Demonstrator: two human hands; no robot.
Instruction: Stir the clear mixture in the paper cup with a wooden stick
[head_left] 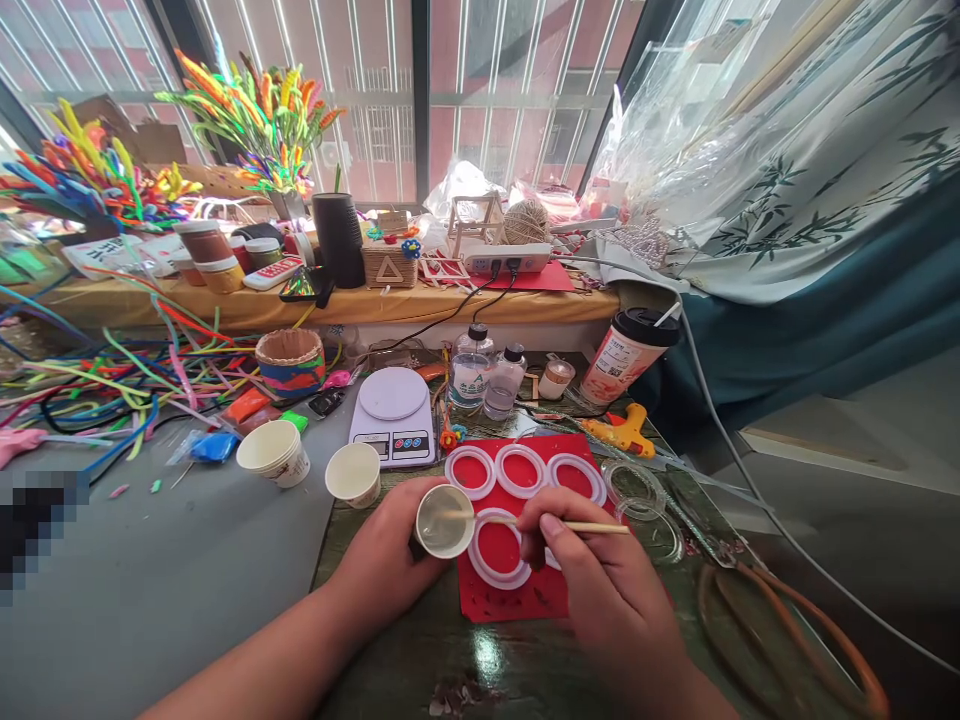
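Observation:
My left hand [390, 550] is wrapped round a paper cup [445, 540] that holds a clear liquid and is tilted a little toward me. Between the fingers of my right hand [607, 580] is a thin wooden stick [596, 527], its far end inside the cup. Several white ring molds [521, 470] lie on a red sheet [480, 603] beneath and beyond my hands; my right hand hides part of them. Another paper cup [354, 475] stands just beyond my left hand.
A white scale [391, 415], stacked cups [274, 453] and two clear bottles [504, 382] stand farther back. To the right are a lidded drink cup [628, 355], a yellow glue gun [626, 430], clear rings [660, 530] and orange-handled scissors [817, 610]. Colored pipe cleaners cover the left side.

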